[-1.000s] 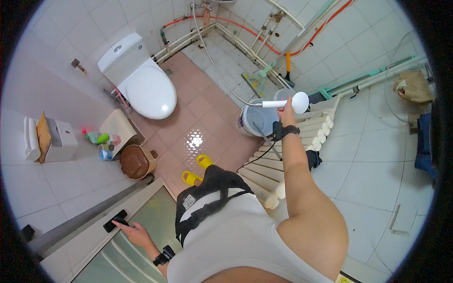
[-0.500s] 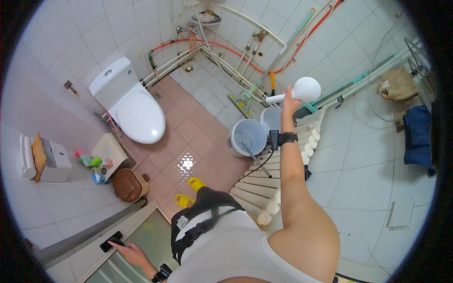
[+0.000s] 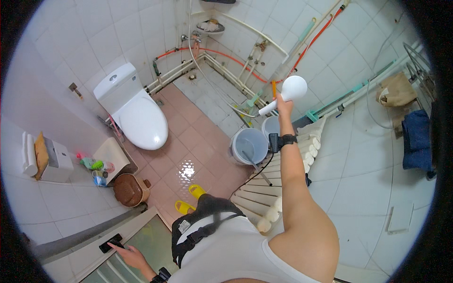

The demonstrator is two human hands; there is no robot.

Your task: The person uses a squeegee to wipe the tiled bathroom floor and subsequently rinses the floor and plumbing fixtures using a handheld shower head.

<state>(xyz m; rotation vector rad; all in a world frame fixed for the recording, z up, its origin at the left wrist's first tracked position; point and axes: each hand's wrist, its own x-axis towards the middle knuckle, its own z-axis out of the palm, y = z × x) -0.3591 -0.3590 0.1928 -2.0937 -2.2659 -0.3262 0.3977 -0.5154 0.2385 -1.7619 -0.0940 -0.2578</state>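
My right hand [image 3: 284, 107], arm stretched forward, grips a white shower head [image 3: 295, 88] by its handle. The round head points up and right, and a pale hose [image 3: 225, 101] runs from the handle's lower end toward the wall tap [image 3: 194, 37]. Below that hand stand two pale buckets; the nearer bucket [image 3: 235, 150] has a grey stick [image 3: 258, 166] leaning in it. At the lower left, my left hand [image 3: 132, 258] is on a black door handle [image 3: 111, 243], one finger lying along it; the other fingers are partly hidden.
A white toilet [image 3: 141, 120] with its lid down stands far left. Near the left wall are a brown-lidded bin [image 3: 128, 191] and several bottles [image 3: 96, 164]. A white radiator [image 3: 255, 200] runs along the right. Wet pink tiles [image 3: 186, 141] lie ahead of my yellow slippers [image 3: 196, 190].
The shower head has shifted slightly left and tilted more upright in my right hand. The whole view has moved a little. My left hand stays at the door handle.
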